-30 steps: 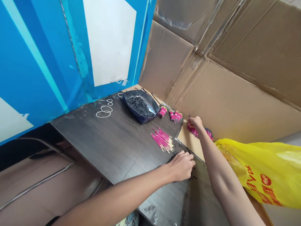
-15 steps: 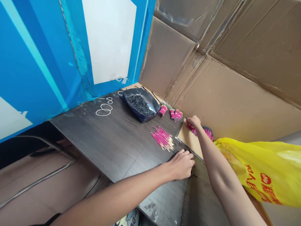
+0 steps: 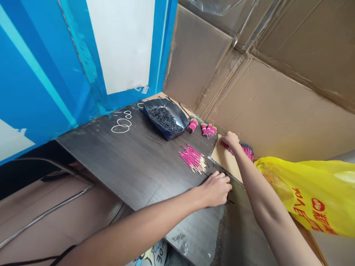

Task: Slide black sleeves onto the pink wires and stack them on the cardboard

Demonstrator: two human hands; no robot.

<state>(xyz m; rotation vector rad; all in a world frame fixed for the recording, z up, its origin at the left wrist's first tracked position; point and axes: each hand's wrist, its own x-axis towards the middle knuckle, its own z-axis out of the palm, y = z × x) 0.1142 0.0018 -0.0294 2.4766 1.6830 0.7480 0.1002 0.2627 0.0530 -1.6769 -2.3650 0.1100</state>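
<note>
My left hand [image 3: 217, 189] rests at the dark table's right side, fingers curled and closed; whatever is in them is hidden. Small black pieces lie around its fingertips. Just beyond it is a loose pile of pink wires [image 3: 192, 159] with pale, yellowish ends. My right hand [image 3: 231, 139] reaches farther, closed in a pinch over a cardboard sheet [image 3: 226, 161], and I cannot make out what it holds. Beneath and behind that hand lies another heap of pink wires [image 3: 246, 150] with dark tips, partly covered by the hand and forearm.
A dark blue tray [image 3: 177, 113] holds many short black tubes [image 3: 163, 119]. Beside it stand tied pink bundles [image 3: 208, 130]. White rings [image 3: 120, 126] lie on the dark table [image 3: 133, 159]. A yellow plastic bag [image 3: 305, 192] hangs at right; cardboard walls [image 3: 294, 99] close off the back.
The view has shifted slightly. My right hand has lowered a little onto the dark-tipped pink heap; the dark tip at its fingers one second ago is no longer visible. My left hand stays curled in place.
</note>
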